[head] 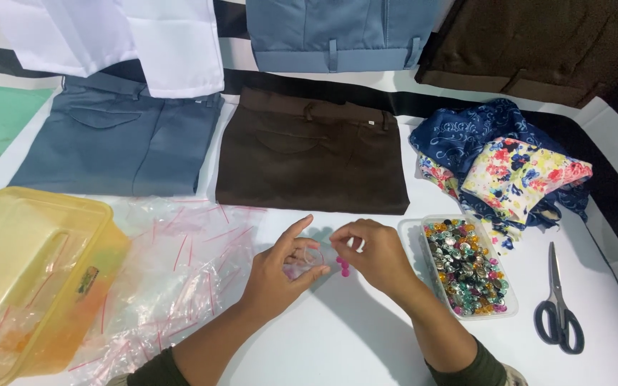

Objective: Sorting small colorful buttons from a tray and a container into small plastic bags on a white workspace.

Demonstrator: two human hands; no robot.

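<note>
— What does the surface look like?

— The bench is covered in white. Folded trousers lie along the upper part of the frame: a grey-blue pair at the upper left, a dark brown pair in the centre, and a lighter blue pair at the top edge. A white cloth overlaps the grey-blue pair, and another brown garment is in the upper right corner.

— Where are the person's hands?

— Both are in the lower centre, just below the brown trousers. The left hand is curled around a small clear plastic bag, holding it with thumb and fingers. The right hand is pinched at the mouth of this bag, fingertips closed; what it pinches is too small to tell. Some pink buttons are seen just under these fingers.

— What lies around them?

— At the right of the hands is a clear rectangular tray full of colourful shiny buttons. Further right lie scissors with grey handles. Above the tray there is a heap of floral fabric, blue and multicoloured. At the left, a pile of small clear bags with red strips is spread on the bench, and a yellow plastic container stands at the lower left edge, touching this pile.
</note>
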